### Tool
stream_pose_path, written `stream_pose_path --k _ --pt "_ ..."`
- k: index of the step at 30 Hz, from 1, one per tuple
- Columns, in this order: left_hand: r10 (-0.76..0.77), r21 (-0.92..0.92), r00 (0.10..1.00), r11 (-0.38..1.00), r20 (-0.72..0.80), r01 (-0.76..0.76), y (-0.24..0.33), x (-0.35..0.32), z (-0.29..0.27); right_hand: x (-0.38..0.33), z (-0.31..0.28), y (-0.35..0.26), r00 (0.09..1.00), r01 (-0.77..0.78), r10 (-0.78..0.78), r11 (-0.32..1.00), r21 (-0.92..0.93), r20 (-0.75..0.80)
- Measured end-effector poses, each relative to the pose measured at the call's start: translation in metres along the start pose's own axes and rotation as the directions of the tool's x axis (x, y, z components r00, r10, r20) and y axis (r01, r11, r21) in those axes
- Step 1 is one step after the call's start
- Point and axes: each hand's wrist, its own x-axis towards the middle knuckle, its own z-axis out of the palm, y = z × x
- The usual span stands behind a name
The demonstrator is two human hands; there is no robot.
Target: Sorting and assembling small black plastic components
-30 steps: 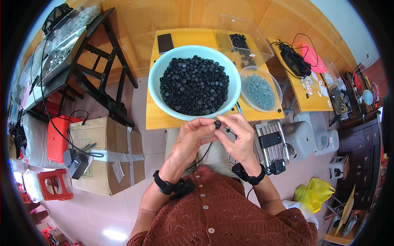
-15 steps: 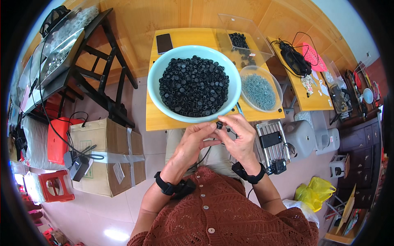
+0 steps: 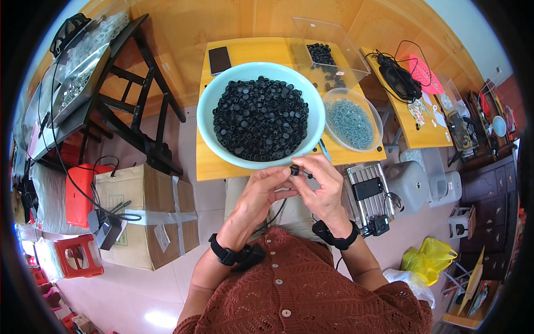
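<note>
Just off the table's near edge, both hands meet over a small black plastic cap (image 3: 295,170). My left hand (image 3: 262,188) pinches it from the left. The fingertips of my right hand (image 3: 321,181) close on it from the other side. Another small dark bit (image 3: 309,176) shows by the right fingers; its kind is too small to tell. Beyond the hands stands a light blue basin (image 3: 207,142) heaped with black plastic caps (image 3: 260,117). To its right, a clear round tub (image 3: 379,125) holds many small silvery screws (image 3: 350,123).
A phone (image 3: 219,59) lies at the table's (image 3: 207,167) back left. A clear plastic box (image 3: 356,50) with black pieces stands at the back right. A blue-handled tool (image 3: 324,149) lies beside the basin. A taped carton (image 3: 150,217) sits on the floor at left.
Both hands stay together at the same place, with the black cap turned slightly between the fingertips. The view has shifted a little.
</note>
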Motion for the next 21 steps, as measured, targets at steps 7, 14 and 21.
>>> stream_pose_path --k 7,14,21 --pt "0.006 -0.079 1.0 0.997 -0.001 -0.006 0.003 -0.001 0.005 0.001 -0.002 0.006 0.997 -0.08 0.077 0.99 0.116 0.029" --pt "0.038 -0.093 0.999 0.995 -0.001 -0.038 0.006 0.0 0.004 0.001 0.003 0.017 0.966 -0.258 0.242 0.883 0.391 0.091" --pt "0.025 -0.16 0.999 0.987 0.022 -0.022 0.004 0.002 0.0 0.005 0.004 0.011 0.972 -0.235 0.221 0.925 0.297 0.081"
